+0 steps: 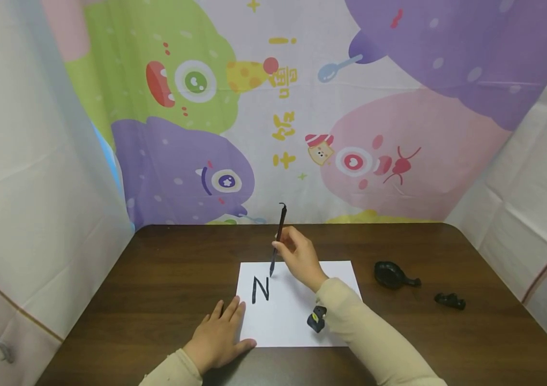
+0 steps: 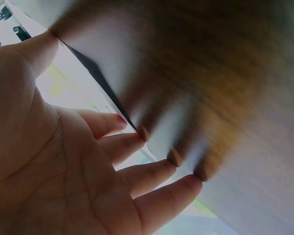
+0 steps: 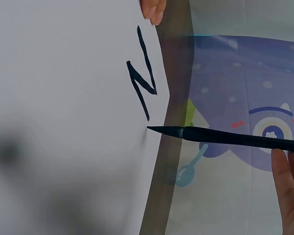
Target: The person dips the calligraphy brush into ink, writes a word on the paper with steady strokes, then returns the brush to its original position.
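A sheet of white paper (image 1: 292, 321) lies on the brown table, with a black letter N (image 1: 254, 290) painted near its left side. My right hand (image 1: 302, 260) pinches a dark writing brush (image 1: 280, 228) by its handle, above the paper's top part. The brush's black tip (image 3: 161, 130) points just beside the upper end of the N's right stroke; whether it touches the paper I cannot tell. At the paper's left edge rests my left hand (image 1: 217, 332), fingers spread and nearly straight, with fingertips and thumb at the border. In the left wrist view its palm (image 2: 63, 166) shows.
To the right of the paper sit a black, ladle-shaped dish (image 1: 391, 275) and a small black brush rest (image 1: 450, 301). A black device (image 1: 317, 319) is strapped at the right wrist. Behind the table (image 1: 181, 257) hangs a curtain (image 1: 297, 198) with cartoon monsters.
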### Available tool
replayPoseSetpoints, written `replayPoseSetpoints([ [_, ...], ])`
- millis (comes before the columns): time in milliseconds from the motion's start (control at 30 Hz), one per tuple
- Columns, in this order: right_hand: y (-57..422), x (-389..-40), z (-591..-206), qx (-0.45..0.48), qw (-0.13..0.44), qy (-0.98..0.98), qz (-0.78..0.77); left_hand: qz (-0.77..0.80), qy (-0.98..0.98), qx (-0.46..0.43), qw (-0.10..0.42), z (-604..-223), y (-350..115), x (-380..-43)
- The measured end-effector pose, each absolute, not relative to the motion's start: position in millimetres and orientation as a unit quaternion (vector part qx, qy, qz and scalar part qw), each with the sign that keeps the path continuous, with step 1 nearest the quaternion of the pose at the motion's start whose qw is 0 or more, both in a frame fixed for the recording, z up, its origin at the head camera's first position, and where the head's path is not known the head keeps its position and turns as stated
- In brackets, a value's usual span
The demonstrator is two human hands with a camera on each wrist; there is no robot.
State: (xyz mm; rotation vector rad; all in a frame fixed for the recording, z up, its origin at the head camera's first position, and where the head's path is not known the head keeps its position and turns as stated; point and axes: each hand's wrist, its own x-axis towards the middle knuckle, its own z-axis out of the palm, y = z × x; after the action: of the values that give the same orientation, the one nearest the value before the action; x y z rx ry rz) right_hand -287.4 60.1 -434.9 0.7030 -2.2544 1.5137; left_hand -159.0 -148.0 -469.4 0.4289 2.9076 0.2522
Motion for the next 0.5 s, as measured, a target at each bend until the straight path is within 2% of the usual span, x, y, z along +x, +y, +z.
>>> replayPoseSetpoints([
  [500,63.1,-282.7,-437.9,0.244,0.155,-0.807,0.515,0.085,0.981,0.145,0.094,-470.0,-148.3,-158.9],
])
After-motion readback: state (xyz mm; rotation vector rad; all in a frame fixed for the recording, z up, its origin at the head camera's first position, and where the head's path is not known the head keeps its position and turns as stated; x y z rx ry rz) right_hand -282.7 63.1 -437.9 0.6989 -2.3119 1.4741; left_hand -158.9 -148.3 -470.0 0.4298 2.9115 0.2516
